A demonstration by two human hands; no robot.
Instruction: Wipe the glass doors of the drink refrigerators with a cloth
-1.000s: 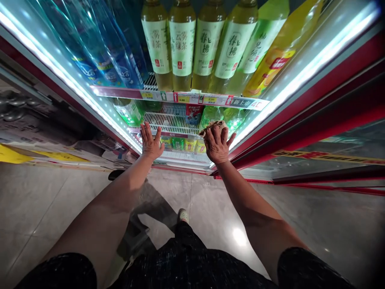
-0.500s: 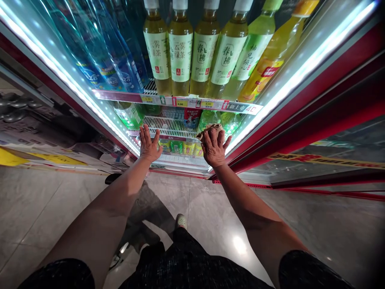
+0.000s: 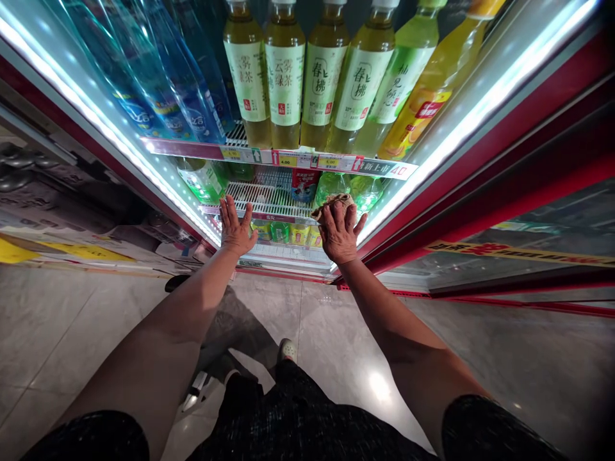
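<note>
My left hand (image 3: 236,229) has its fingers spread at the left, in front of a wire shelf (image 3: 269,203) inside a lit drinks cooler. It holds nothing. Farther right, my right hand (image 3: 340,234) is on a crumpled brownish cloth (image 3: 335,203), which shows above and between its fingers. The cloth lies in front of green bottles (image 3: 332,184) on the second shelf. A red and blue package (image 3: 304,184) stands between the hands, farther back. Above them, the upper shelf's label strip (image 3: 293,159) runs across.
Tea bottles (image 3: 285,77), blue bottles (image 3: 187,96) and an orange bottle (image 3: 423,102) fill the upper shelf. Bright light strips and red frames (image 3: 480,179) flank the opening. Tiled floor (image 3: 331,333) and my shoe (image 3: 287,349) are below.
The whole view has shifted slightly, so shelves and bottles sit a little farther left and lower bottle edges higher. Both hands keep nearly the same pose, with the cloth still under the right.
</note>
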